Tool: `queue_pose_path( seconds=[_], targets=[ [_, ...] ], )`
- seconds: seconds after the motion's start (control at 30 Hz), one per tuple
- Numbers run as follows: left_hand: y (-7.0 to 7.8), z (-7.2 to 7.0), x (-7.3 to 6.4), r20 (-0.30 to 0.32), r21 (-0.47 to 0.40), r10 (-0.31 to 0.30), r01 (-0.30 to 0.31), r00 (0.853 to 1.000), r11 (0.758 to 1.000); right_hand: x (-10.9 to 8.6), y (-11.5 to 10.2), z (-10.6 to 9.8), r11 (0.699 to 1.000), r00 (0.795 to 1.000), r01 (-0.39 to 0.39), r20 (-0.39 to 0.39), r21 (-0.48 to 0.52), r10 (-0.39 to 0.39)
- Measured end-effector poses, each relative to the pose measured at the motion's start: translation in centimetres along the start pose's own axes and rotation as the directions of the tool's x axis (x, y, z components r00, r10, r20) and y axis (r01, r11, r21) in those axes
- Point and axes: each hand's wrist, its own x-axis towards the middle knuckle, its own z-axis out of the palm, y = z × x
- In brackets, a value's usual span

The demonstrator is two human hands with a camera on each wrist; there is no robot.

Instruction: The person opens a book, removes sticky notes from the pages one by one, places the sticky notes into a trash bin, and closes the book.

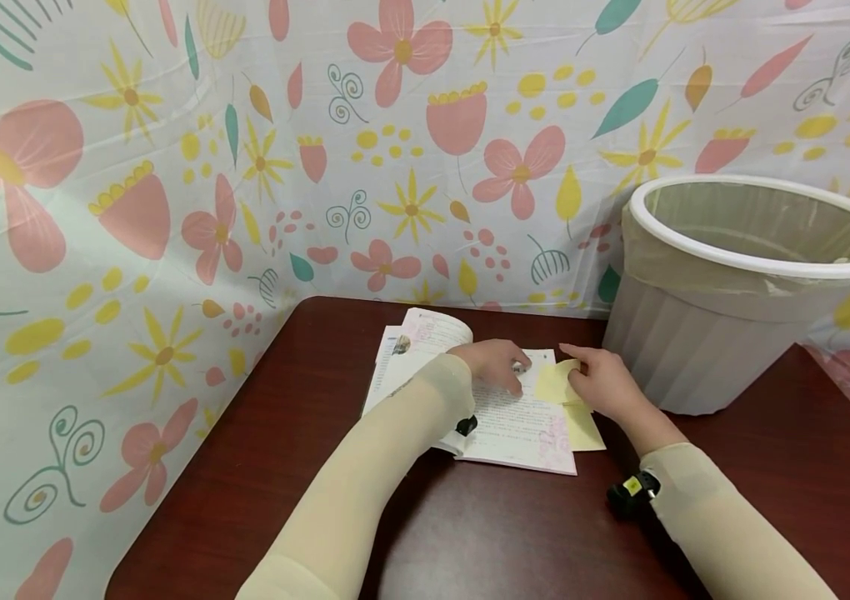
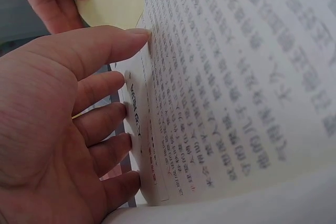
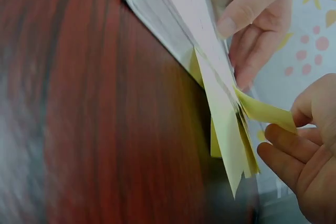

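Observation:
An open book (image 1: 511,433) with printed pages lies on the table, its left-hand pages curving up. My left hand (image 1: 491,364) is over the right-hand page near its top. In the left wrist view its thumb touches the page (image 2: 226,77), and the other fingers lie loosely along the book's edge. At the right edge, my right hand (image 1: 605,383) pinches the end of a yellow sticky note (image 3: 268,115) between thumb and fingers. More yellow notes (image 3: 226,140) stick out from between the pages below it.
A grey waste bin (image 1: 665,350) with a white rim and a clear liner stands on the table's right side, close beyond my right hand. Flower-patterned cloth (image 1: 410,167) hangs behind the dark red table (image 1: 260,450). Each forearm wears a cream sleeve and a small black device.

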Motion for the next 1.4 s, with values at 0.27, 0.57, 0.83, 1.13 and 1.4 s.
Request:
queue_pose_path(
  seconds=[0.27,0.57,0.83,1.13,1.4],
  targets=[
    [0.1,-0.1,0.2,0.014,-0.008,-0.022,0.022,1.000,1.000,0.2,-0.3,0.0,0.975,0.993,-0.119,0.010,0.186,0.119],
    [0.1,-0.1,-0.1,0.017,-0.020,0.002,-0.002,1.000,1.000,0.1,-1.0,0.4,0.961,0.984,-0.177,0.064,0.215,0.167],
    [0.1,-0.2,-0.4,0.007,-0.006,0.021,-0.021,1.000,1.000,-0.2,-0.5,0.4,0.986,0.997,-0.073,-0.007,0.149,0.075],
    [0.1,-0.3,-0.4,0.017,-0.005,0.016,-0.015,1.000,1.000,-0.8,-0.3,0.2,0.990,1.000,-0.011,-0.015,0.141,0.013],
    [0.0,-0.1,-0.2,0.027,0.007,0.005,-0.005,1.000,1.000,-1.3,-0.5,0.0,0.989,1.000,0.000,0.014,0.150,-0.002]
  ],
)
